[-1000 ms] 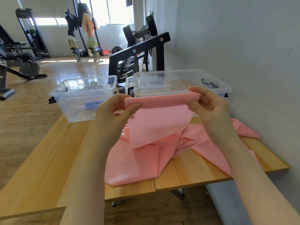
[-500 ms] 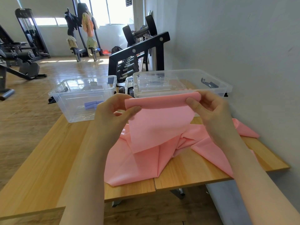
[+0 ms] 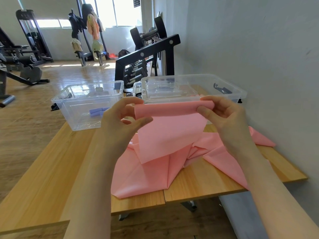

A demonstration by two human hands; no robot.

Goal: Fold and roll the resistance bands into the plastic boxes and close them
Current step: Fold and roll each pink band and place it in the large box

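Rolled top edge of thin pink rubber resistance band (image 3: pixel 170 131) pinched by left hand (image 3: pixel 123 121) & right hand (image 3: pixel 224 116), raised above wooden table (image 3: pixel 43 178). Best kept taut, ends level, w/ even turns for tight roll. Loose remainder heaped on table below roll.

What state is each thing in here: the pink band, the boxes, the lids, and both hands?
Pink band: top edge rolled and lifted, the rest lying crumpled on the table.
Left box: open, a purple roll inside.
Right box: open, clear lids lying across it.
Left hand: pinching the roll's left end.
Right hand: pinching its right end.
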